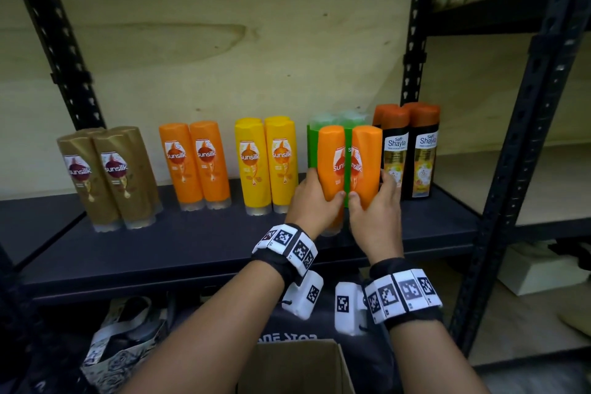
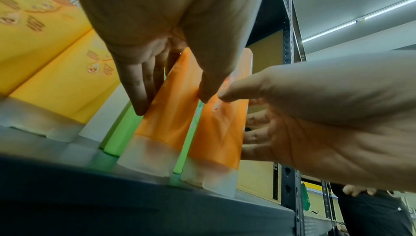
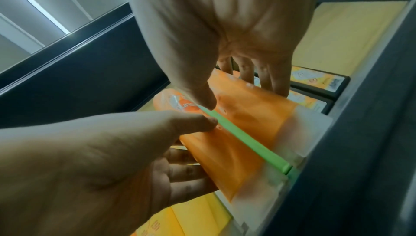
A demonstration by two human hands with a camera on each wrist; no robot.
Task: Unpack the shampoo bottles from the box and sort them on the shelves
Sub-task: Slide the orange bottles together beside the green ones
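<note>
Two orange Sunsilk bottles stand cap-down side by side on the dark shelf point(image 1: 192, 243), in front of the green bottles point(image 1: 311, 144). My left hand point(image 1: 315, 198) grips the left orange bottle point(image 1: 331, 157), thumb on its front and fingers on its far side. My right hand point(image 1: 375, 208) grips the right orange bottle point(image 1: 366, 153) the same way. In the left wrist view the left bottle point(image 2: 171, 115) and the right one point(image 2: 220, 129) rest on their clear caps. The right wrist view shows the green bottle point(image 3: 243, 140) through the gap between them.
Along the shelf stand brown bottles point(image 1: 105, 176), another orange pair point(image 1: 195, 163), yellow bottles point(image 1: 265, 163) and black Shayla bottles point(image 1: 409, 150). An open cardboard box point(image 1: 297, 368) sits below my arms. Black uprights point(image 1: 412, 41) frame the bay.
</note>
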